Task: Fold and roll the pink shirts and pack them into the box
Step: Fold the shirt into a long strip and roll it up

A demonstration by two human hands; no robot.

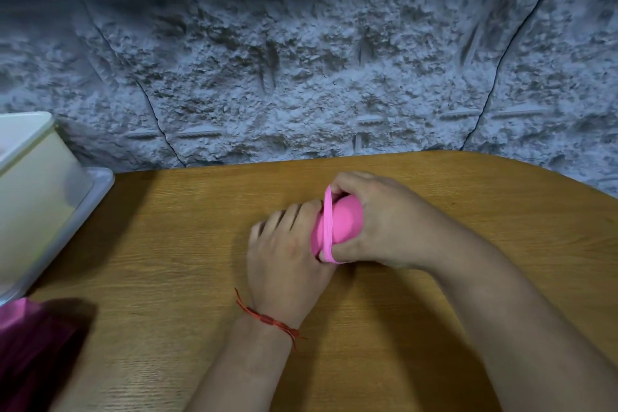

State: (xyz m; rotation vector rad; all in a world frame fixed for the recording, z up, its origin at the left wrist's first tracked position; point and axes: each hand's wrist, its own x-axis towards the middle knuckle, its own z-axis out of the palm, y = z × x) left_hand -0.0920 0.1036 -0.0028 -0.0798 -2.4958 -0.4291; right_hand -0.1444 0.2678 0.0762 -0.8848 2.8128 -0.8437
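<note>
Both hands meet just right of the frame's centre, over a rolled pink shirt [344, 221] lying on the table [167, 261]. The left hand [287, 247] lies back-up over the roll's left part, its fingers curled down round it; the thumb is hidden. The right hand [381, 221] grips the right end. Its fingertips at the top and its thumb at the bottom hook a pink hem [329, 222], which is stretched into a taut band standing across the roll between the two hands. Only the part of the shirt between hem and right palm shows, smooth and rounded.

A red thread bracelet [264, 316] circles the left wrist, its loose ends trailing. Both forearms are bare and run down to the bottom edge of the frame.

Well apart from the hands, at the left edge, stands a pale translucent box [30, 184], cut off by the frame; what it holds cannot be seen. Under it lies a clear tray [98, 182] whose corner sticks out toward the centre. In the lower left corner lies more pink cloth [26, 344], mostly in shadow. Behind the table, a grey, rough-textured wall [301, 60] with dark seams fills the upper half.
</note>
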